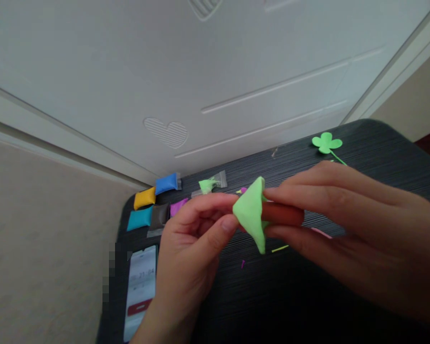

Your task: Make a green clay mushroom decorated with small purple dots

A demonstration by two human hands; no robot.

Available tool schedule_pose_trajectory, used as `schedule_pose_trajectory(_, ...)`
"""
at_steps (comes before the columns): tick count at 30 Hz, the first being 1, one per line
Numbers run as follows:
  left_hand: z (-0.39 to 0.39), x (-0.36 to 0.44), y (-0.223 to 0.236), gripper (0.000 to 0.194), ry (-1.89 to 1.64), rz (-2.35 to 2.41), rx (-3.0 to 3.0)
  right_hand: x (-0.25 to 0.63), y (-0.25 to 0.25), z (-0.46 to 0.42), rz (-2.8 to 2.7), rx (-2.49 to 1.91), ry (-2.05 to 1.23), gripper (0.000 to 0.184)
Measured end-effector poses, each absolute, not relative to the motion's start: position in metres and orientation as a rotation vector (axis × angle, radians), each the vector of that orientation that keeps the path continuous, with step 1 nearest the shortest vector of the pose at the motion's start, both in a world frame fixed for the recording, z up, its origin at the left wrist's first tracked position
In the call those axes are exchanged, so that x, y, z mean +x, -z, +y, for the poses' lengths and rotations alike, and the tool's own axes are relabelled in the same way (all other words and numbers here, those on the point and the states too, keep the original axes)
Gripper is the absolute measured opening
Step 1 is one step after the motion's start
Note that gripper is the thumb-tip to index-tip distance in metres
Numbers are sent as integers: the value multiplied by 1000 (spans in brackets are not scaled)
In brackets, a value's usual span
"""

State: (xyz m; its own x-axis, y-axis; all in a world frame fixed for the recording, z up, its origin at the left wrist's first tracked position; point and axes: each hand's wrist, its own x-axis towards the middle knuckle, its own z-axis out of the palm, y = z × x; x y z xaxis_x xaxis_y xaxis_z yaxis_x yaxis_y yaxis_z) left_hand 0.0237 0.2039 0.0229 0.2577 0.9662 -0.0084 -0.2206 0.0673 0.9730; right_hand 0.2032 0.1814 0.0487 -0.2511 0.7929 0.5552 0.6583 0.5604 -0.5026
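Observation:
Held sideways between both hands is a clay tree: a light green cone (250, 214) with a flared edge, on a short brown clay trunk (284, 214). My left hand (197, 239) is closed, its thumb and forefinger pinching the cone's pointed tip. From the other side, my right hand (351, 224) has its fingertips on the cone's flared rim, one above and one below the trunk. The trunk's free end points toward the right palm. How the trunk joins inside the cone is hidden.
Packets of blue (166, 183), yellow (145, 198), teal (139, 218) and dark (160, 216) clay lie at the table's left, near a phone (140, 291). An opened green packet (208, 185) lies behind my hands. A green clay four-leaf clover (327, 143) rests far right, before a white door (236, 86).

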Motion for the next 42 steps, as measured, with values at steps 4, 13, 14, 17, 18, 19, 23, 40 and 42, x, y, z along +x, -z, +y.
schedule_pose_trajectory(4,206,22,-23,15,-1132,881,1115,203,-49,181,-1970,-1188,-185,16)
schedule_pose_trajectory(13,209,19,-21,11,-1151,880,1092,199,-50,182,-2005,-1166,-101,16)
schedule_pose_trajectory(14,209,18,-20,11,-1152,877,1094,201,-48,182,-2011,-1144,-117,20)
schedule_pose_trajectory(17,209,18,-19,14,-1148,842,1103,205,-43,180,-2005,-1130,-206,34)
schedule_pose_trajectory(18,209,18,-19,14,-1145,826,1109,207,-42,180,-2001,-1135,-229,34)
schedule_pose_trajectory(19,209,18,-20,14,-1138,815,1115,208,-42,180,-1988,-1141,-239,33)
schedule_pose_trajectory(23,209,22,-24,16,-1135,812,1122,209,-43,182,-2017,-1112,-285,28)
schedule_pose_trajectory(40,206,30,-23,20,-1090,759,1024,201,-43,182,-2054,-1121,-211,13)
schedule_pose_trajectory(42,206,30,-23,21,-1081,751,1043,201,-43,182,-2054,-1121,-224,12)
